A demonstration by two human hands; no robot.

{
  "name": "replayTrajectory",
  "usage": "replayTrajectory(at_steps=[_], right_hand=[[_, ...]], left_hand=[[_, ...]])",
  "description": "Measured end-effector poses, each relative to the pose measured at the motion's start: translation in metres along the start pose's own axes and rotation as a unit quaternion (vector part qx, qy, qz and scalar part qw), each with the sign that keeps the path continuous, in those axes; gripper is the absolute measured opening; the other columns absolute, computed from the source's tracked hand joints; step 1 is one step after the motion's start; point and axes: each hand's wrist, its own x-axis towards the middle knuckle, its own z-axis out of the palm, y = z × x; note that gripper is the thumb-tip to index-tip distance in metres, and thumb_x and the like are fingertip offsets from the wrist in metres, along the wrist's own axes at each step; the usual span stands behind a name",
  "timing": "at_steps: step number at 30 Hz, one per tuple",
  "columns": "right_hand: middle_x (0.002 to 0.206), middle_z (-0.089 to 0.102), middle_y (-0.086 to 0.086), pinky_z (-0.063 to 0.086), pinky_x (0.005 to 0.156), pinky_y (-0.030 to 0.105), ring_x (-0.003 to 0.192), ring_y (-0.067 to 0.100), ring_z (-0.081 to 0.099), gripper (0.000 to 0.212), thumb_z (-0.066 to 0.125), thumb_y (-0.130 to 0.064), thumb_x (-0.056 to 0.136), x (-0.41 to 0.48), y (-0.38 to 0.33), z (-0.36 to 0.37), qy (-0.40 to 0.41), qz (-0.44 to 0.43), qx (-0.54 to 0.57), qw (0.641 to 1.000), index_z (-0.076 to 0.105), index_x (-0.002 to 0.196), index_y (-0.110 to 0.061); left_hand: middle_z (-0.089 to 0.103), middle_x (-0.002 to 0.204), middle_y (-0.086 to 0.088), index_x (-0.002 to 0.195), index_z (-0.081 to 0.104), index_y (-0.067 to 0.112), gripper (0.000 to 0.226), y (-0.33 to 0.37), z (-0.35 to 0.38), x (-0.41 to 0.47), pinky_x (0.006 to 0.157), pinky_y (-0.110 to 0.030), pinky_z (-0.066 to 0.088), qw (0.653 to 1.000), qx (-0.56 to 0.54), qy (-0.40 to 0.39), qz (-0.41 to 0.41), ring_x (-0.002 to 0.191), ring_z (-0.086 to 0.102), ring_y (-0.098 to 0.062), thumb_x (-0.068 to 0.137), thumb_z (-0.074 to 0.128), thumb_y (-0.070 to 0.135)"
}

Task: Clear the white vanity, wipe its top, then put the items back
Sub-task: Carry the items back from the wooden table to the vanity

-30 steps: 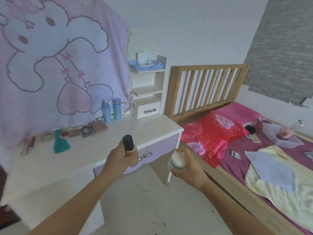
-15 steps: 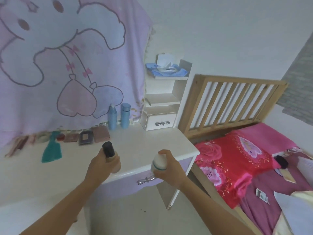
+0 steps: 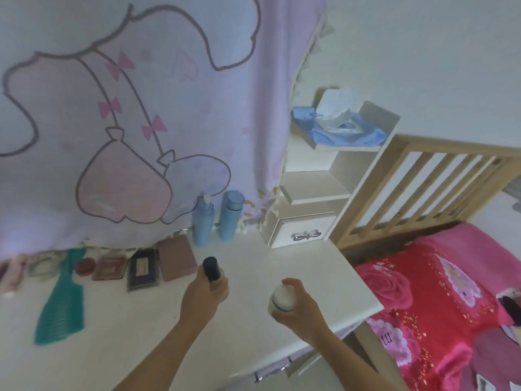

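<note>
White vanity table point(image 3: 296, 263) lies under both hands. Over its middle, the left grip point(image 3: 201, 297) curls round a pale bottle with a black cap point(image 3: 212, 268); nearer the front edge, the right grip point(image 3: 298, 309) wraps a white round-capped bottle with a teal band point(image 3: 282, 298). Two tall blue bottles point(image 3: 203, 221) stand at the back.

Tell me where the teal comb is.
In the head view, the teal comb lies on the left of the white vanity top, beside the small red compact.

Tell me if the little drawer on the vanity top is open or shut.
Shut: the small white drawer with the silver bow handle sits flush in its casing.
</note>
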Motion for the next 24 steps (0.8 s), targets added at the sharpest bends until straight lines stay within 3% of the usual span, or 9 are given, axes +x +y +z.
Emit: replayTrajectory(at_steps=[3,7,11,15,17,21,24], right_hand=[[0.104,0.054,-0.006,0.042,0.077,0.016,0.096,0.015,0.055,0.056,0.071,-0.028,0.073,0.032,-0.001,0.019,-0.03,0.013,-0.025,0.999,0.04,0.119,-0.03],[0.113,0.042,-0.002,0.028,0.076,0.008,0.098,0.011,0.044,0.063,0.072,-0.017,0.074,0.075,-0.004,0.031,-0.041,0.011,-0.025,0.999,0.039,0.128,-0.016],[0.108,0.036,-0.001,0.027,0.073,0.008,0.1,0.016,0.047,0.059,0.068,-0.019,0.077,0.12,-0.007,0.045,-0.074,-0.02,-0.053,0.996,0.039,0.128,-0.017],[0.12,0.043,0.002,0.034,0.087,0.015,0.113,0.019,0.046,0.062,0.066,-0.023,0.078,0.173,-0.006,0.067,-0.119,-0.058,-0.053,0.99,0.035,0.131,-0.02],[0.129,0.042,-0.001,0.035,0.094,0.022,0.12,0.019,0.04,0.063,0.064,-0.028,0.08,0.197,-0.005,0.075,-0.135,-0.086,-0.094,0.983,0.032,0.134,-0.023],[0.135,0.039,-0.005,0.032,0.094,0.02,0.12,0.018,0.035,0.066,0.062,-0.031,0.081,0.224,-0.003,0.09,-0.146,-0.133,-0.1,0.975,0.028,0.137,-0.026],[0.129,0.041,0.003,0.032,0.092,0.018,0.119,0.021,0.037,0.067,0.066,-0.025,0.077,0.233,0.0,0.101,-0.166,-0.162,-0.054,0.971,0.02,0.123,-0.042]], left_hand=[[0.056,0.083,-0.007,0.095,0.04,0.018,0.02,-0.006,0.001,0.015,0.067,-0.032,0.043,1.0,-0.013,-0.003,-0.023,0.075,0.052,-0.023,0.087,0.058,0.021],[0.051,0.074,-0.008,0.075,0.046,0.017,0.038,-0.017,0.012,0.04,0.072,-0.033,0.038,0.991,-0.109,0.027,-0.071,0.074,0.047,-0.019,0.066,0.055,0.052],[0.053,0.085,-0.002,0.094,0.043,0.019,0.017,-0.018,0.023,0.073,0.074,-0.033,0.044,0.994,-0.033,0.053,-0.089,0.079,0.052,-0.023,0.088,0.056,0.027],[0.042,0.074,0.0,0.077,0.041,0.027,0.022,-0.026,0.036,0.108,0.064,-0.037,0.04,0.986,-0.057,0.124,-0.097,0.067,0.046,-0.034,0.075,0.058,0.04],[0.042,0.078,-0.004,0.077,0.04,0.023,0.024,-0.026,0.04,0.121,0.061,-0.033,0.037,0.981,-0.03,0.152,-0.12,0.069,0.046,-0.027,0.079,0.062,0.033],[0.045,0.09,-0.009,0.074,0.038,0.025,0.029,-0.027,0.045,0.137,0.064,-0.032,0.035,0.965,0.04,0.208,-0.155,0.081,0.05,-0.025,0.082,0.065,0.021],[0.05,0.088,-0.011,0.082,0.05,0.011,0.019,-0.034,0.052,0.145,0.065,-0.038,0.043,0.956,0.06,0.226,-0.175,0.082,0.053,-0.029,0.081,0.066,0.023]])
